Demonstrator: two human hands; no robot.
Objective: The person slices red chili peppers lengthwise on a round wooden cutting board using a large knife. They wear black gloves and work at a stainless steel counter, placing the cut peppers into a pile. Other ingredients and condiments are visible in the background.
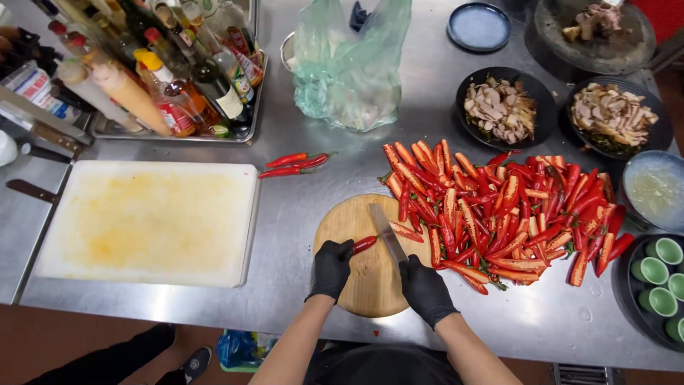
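Note:
My left hand (331, 267), in a black glove, pinches the stem end of a red chilli (364, 244) lying on a round wooden cutting board (363, 285). My right hand (425, 286), also gloved in black, grips the handle of a knife (385, 232) whose blade lies across the chilli. A halved chilli (406, 232) rests on the board just right of the blade. A large heap of split red chillies (499, 210) covers the steel table to the right of the board.
A big white cutting board (149, 221) lies at left, with three whole chillies (296, 164) behind it. A tray of sauce bottles (171, 78), a green plastic bag (349, 68), bowls of sliced food (502, 108) and green cups (659, 274) ring the table.

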